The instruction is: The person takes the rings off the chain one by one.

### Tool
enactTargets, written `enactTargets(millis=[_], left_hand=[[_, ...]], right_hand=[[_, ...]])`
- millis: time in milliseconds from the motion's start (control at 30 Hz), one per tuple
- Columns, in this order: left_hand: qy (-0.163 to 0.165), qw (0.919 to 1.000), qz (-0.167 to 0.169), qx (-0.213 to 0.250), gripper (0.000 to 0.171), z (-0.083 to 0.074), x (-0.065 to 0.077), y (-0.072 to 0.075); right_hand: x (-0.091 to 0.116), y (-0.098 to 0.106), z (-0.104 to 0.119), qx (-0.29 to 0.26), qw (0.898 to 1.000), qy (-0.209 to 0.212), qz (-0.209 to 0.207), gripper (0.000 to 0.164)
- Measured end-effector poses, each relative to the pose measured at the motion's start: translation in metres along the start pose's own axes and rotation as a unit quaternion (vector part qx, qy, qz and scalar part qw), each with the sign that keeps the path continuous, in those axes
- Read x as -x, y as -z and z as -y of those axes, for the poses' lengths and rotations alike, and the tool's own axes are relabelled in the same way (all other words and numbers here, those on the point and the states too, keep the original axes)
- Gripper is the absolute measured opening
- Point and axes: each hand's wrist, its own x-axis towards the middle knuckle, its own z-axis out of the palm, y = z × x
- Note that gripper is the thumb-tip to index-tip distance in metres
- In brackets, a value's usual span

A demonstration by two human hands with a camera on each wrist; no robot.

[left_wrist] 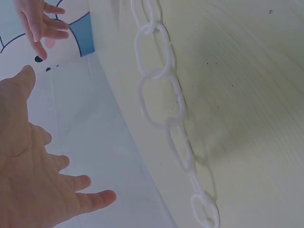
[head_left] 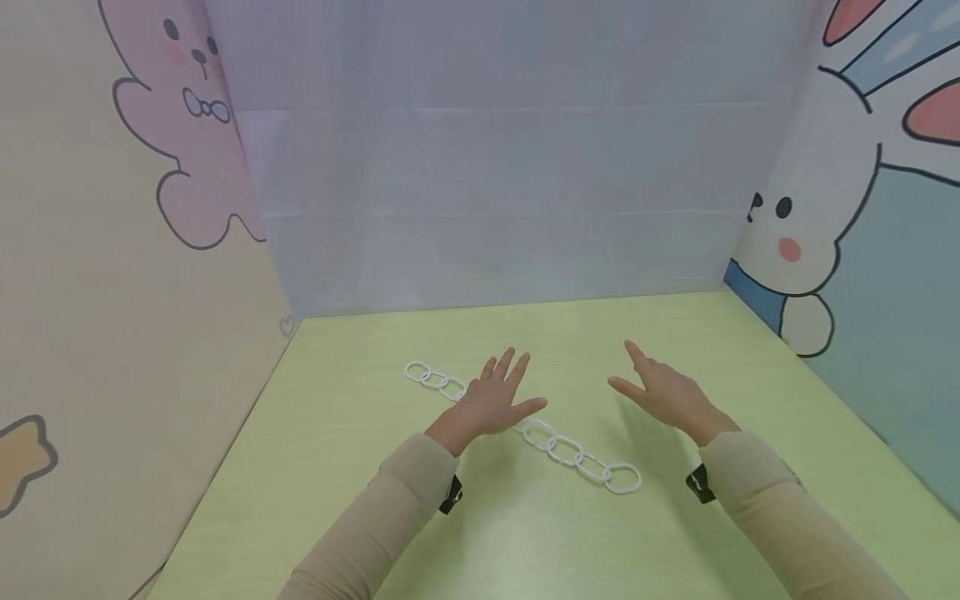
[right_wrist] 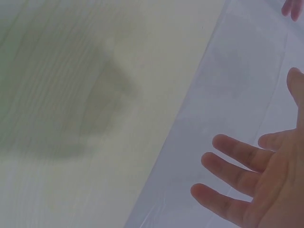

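Left hand point(head_left: 491, 405) and right hand point(head_left: 672, 398), both spread wide, holding nothing.
Below the left hand, see a chain point(head_left: 579, 458) running far left to near right on the counter point(head_left: 277, 467); apparently already linked, not yet gripped.

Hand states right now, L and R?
Left hand: open, fingers spread, holding nothing, above the white chain.
Right hand: open, holding nothing, off to the right of the chain.

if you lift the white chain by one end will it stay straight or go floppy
The white chain would probably hang floppy, since its links loop loosely through one another. Each link looks fairly stiff, holding a rounded shape. The thin, open loops suggest it is light.
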Motion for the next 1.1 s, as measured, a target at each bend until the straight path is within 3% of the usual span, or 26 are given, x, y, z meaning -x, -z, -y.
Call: enactTargets(millis=[433, 800, 1100], left_hand=[[-0.006, 0.9999, 0.011, 0.012, 0.077, -0.004, 0.004, -0.004], [-0.030, 0.9980, 0.012, 0.055, 0.077, -0.006, 0.011, -0.006], [-0.042, 0.9971, 0.019, 0.060, 0.077, -0.011, 0.010, -0.012]], right_hand=[[0.007, -0.005, -0.007, -0.001, 1.000, -0.011, 0.006, 0.084], [0.013, -0.005, -0.005, -0.008, 1.000, -0.017, 0.013, 0.084], [0.017, -0.010, -0.009, -0.009, 1.000, -0.020, 0.014, 0.083]])
